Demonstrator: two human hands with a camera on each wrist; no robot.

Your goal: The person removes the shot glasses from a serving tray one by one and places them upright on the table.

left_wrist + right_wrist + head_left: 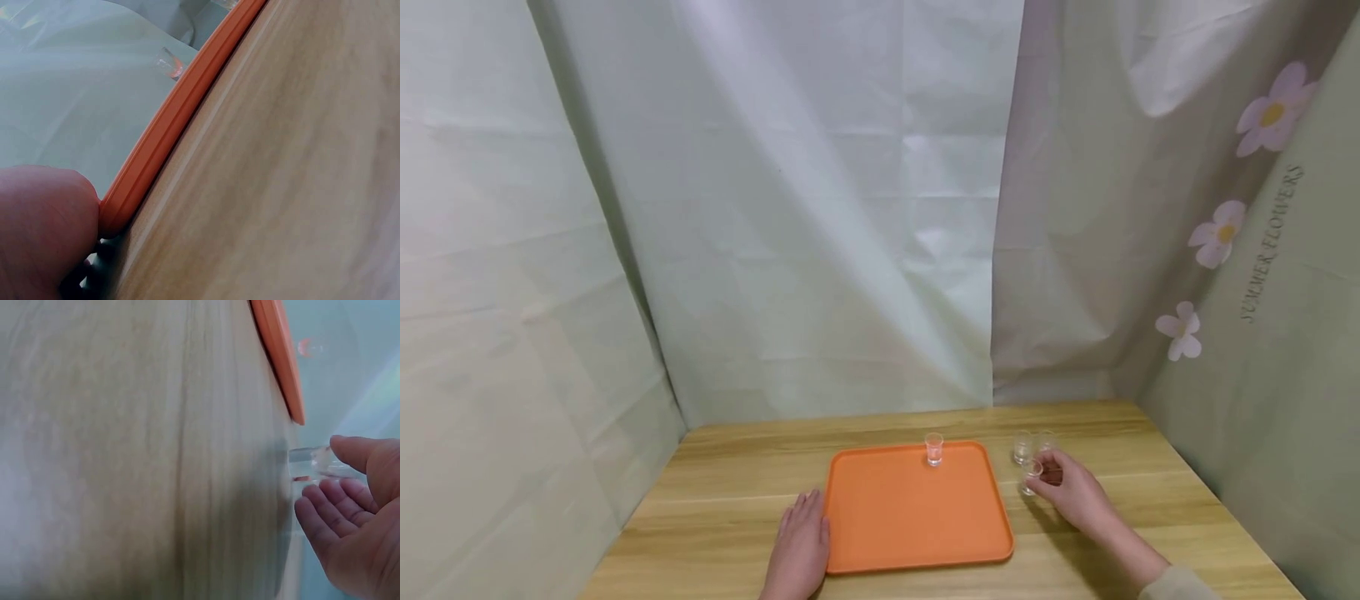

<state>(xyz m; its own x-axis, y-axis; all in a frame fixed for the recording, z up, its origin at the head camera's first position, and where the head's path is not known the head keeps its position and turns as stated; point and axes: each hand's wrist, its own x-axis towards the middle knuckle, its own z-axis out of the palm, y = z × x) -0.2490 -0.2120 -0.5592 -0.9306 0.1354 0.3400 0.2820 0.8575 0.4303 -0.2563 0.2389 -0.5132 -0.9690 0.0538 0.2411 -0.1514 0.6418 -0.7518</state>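
An orange tray (917, 517) lies on the table, with one small clear shot glass (934, 450) standing near its far edge. My left hand (800, 542) rests at the tray's left side, fingers extended along it; the left wrist view has the thumb (50, 225) against the tray's rim (181, 119). To the right of the tray, my right hand (1075, 492) pinches another clear shot glass (1030, 478) between thumb and fingers, upright and at or close to the tabletop. Just behind it stand two more shot glasses (1022, 447), one partly hidden by the hand.
The wood-grain table (737, 467) reaches back to a pale hanging cloth (820, 250). Cloth also closes in the left and right sides, the right one printed with pink flowers (1216, 234) and lettering.
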